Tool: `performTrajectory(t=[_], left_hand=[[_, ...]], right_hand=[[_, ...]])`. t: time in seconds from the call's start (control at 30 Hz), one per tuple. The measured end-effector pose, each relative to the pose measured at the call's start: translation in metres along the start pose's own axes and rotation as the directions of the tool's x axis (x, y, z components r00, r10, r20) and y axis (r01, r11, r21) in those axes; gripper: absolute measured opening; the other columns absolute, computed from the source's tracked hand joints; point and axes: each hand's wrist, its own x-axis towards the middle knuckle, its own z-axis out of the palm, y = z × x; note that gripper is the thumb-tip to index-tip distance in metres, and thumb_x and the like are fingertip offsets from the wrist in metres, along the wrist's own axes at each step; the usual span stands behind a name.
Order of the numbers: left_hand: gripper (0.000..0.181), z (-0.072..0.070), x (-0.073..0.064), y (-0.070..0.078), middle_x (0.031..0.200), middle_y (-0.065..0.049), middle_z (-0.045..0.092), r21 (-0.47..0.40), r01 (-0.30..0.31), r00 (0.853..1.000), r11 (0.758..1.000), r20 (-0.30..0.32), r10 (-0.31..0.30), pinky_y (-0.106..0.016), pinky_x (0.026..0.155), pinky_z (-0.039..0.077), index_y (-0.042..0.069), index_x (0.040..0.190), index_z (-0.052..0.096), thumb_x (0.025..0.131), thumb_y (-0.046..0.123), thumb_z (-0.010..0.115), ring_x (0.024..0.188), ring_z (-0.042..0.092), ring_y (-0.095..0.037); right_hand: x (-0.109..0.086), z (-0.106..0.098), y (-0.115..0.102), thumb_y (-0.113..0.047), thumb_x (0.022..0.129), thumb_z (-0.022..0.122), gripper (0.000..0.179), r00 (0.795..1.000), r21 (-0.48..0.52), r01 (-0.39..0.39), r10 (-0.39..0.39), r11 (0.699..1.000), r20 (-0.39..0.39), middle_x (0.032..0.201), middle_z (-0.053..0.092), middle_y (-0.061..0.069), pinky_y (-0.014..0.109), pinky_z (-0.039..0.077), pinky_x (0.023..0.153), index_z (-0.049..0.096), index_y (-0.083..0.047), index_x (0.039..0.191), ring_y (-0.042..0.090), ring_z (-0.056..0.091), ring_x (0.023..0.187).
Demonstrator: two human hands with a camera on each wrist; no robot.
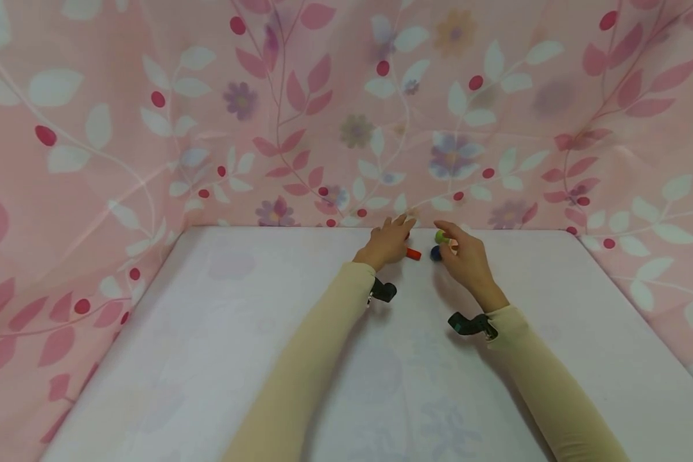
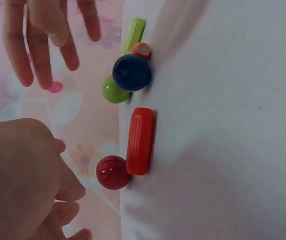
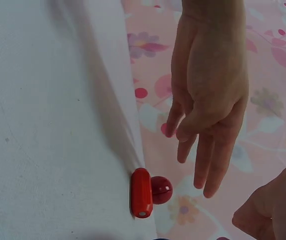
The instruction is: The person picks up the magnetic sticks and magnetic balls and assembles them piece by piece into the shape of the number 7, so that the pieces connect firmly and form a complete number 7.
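My left hand (image 1: 387, 244) hovers at the far table edge, fingers loosely spread, holding nothing. Just beside it are a glossy red ball (image 2: 113, 172) and a short red grooved cylinder (image 2: 141, 141), lying side by side. My right hand (image 1: 464, 256) hangs with relaxed fingers near a dark blue ball (image 2: 132, 73), a green ball (image 2: 115, 90), a green stick (image 2: 135, 33) and a small orange piece with a hole (image 2: 143, 49). In the left wrist view its fingers are apart from these things.
A white cloth covers the table (image 1: 208, 359). Pink floral fabric (image 1: 346, 115) rises behind the far edge and along both sides. Each wrist carries a black camera mount, one on the left (image 1: 384, 291) and one on the right (image 1: 468, 324).
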Motion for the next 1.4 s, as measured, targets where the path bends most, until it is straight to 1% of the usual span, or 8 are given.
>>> performTrajectory(t=[0.13, 0.37, 0.5, 0.6, 0.77, 1.07, 1.2, 1.4], left_hand=[[0.061, -0.001, 0.004, -0.003, 0.172, -0.002, 0.019, -0.013, -0.01, 0.999, 1.0, 0.049, 0.01, -0.059, 0.118, 0.027, 0.023, 0.165, 0.031, 0.109, 0.015, 0.052, 0.154, 0.019, -0.042], [0.056, 0.008, 0.003, -0.009, 0.172, 0.002, 0.019, 0.091, -0.002, 0.995, 0.996, 0.098, -0.007, -0.057, 0.12, 0.021, 0.027, 0.163, 0.038, 0.11, 0.013, 0.046, 0.154, 0.018, -0.04], [0.053, 0.012, 0.0, -0.01, 0.169, 0.0, 0.027, 0.164, 0.002, 0.998, 0.986, 0.066, -0.013, -0.056, 0.118, 0.027, 0.026, 0.16, 0.043, 0.109, 0.014, 0.049, 0.15, 0.028, -0.039], [0.049, 0.013, -0.001, -0.011, 0.165, -0.002, 0.035, 0.202, 0.021, 1.0, 0.979, 0.013, -0.024, -0.053, 0.114, 0.034, 0.025, 0.159, 0.046, 0.111, 0.019, 0.049, 0.144, 0.038, -0.035], [0.043, 0.01, -0.001, -0.014, 0.153, -0.004, 0.047, 0.216, 0.029, 0.999, 0.976, -0.047, -0.019, -0.048, 0.103, 0.045, 0.023, 0.155, 0.051, 0.112, 0.024, 0.048, 0.126, 0.052, -0.032], [0.048, 0.01, -0.002, -0.017, 0.147, -0.003, 0.05, 0.174, 0.059, 0.998, 0.983, -0.037, -0.053, -0.046, 0.1, 0.046, 0.025, 0.155, 0.05, 0.108, 0.018, 0.055, 0.119, 0.051, -0.028], [0.047, 0.01, 0.0, -0.017, 0.148, -0.003, 0.05, 0.179, 0.054, 0.998, 0.982, -0.043, -0.047, -0.046, 0.101, 0.046, 0.025, 0.156, 0.049, 0.109, 0.02, 0.055, 0.119, 0.052, -0.029], [0.046, 0.014, 0.002, -0.017, 0.144, -0.004, 0.053, 0.179, 0.072, 0.996, 0.981, -0.062, -0.062, -0.044, 0.097, 0.049, 0.027, 0.156, 0.05, 0.111, 0.021, 0.052, 0.115, 0.054, -0.029]], right_hand=[[0.002, 0.001, -0.002, 0.007, 0.092, 0.056, 0.049, 1.0, 0.0, -0.012, 0.012, 1.0, -0.001, 0.121, 0.068, 0.029, 0.062, 0.056, 0.082, 0.063, -0.002, 0.139, 0.047, 0.069, 0.101], [0.002, -0.01, 0.0, 0.008, 0.095, 0.053, 0.049, 0.993, 0.036, -0.095, 0.097, 0.995, -0.066, 0.122, 0.069, 0.026, 0.059, 0.057, 0.085, 0.065, -0.008, 0.139, 0.043, 0.07, 0.104], [0.0, -0.014, 0.005, 0.009, 0.095, 0.055, 0.049, 0.989, 0.054, -0.139, 0.141, 0.989, -0.036, 0.127, 0.068, 0.023, 0.056, 0.056, 0.089, 0.064, -0.006, 0.14, 0.04, 0.067, 0.112], [0.0, -0.015, 0.008, 0.008, 0.095, 0.054, 0.049, 0.986, 0.061, -0.168, 0.168, 0.984, 0.003, 0.131, 0.068, 0.019, 0.037, 0.057, 0.089, 0.064, -0.006, 0.141, 0.036, 0.066, 0.116], [0.002, -0.02, 0.009, 0.005, 0.098, 0.049, 0.048, 0.974, 0.096, -0.228, 0.227, 0.969, 0.027, 0.136, 0.066, 0.012, 0.017, 0.045, 0.071, 0.064, -0.01, 0.141, 0.033, 0.064, 0.12], [0.0, -0.028, 0.01, 0.001, 0.102, 0.042, 0.047, 0.93, 0.305, -0.368, 0.351, 0.878, 0.111, 0.143, 0.061, 0.013, 0.031, 0.051, 0.093, 0.062, -0.008, 0.144, 0.032, 0.058, 0.127], [-0.001, -0.022, 0.011, 0.001, 0.102, 0.046, 0.045, 0.932, 0.277, -0.363, 0.346, 0.89, 0.11, 0.14, 0.062, 0.013, 0.035, 0.049, 0.094, 0.063, -0.009, 0.142, 0.031, 0.059, 0.126], [-0.004, -0.009, 0.011, 0.003, 0.098, 0.051, 0.043, 0.946, 0.221, -0.319, 0.296, 0.922, 0.129, 0.13, 0.067, 0.02, 0.031, 0.046, 0.079, 0.065, -0.007, 0.138, 0.033, 0.061, 0.121]])
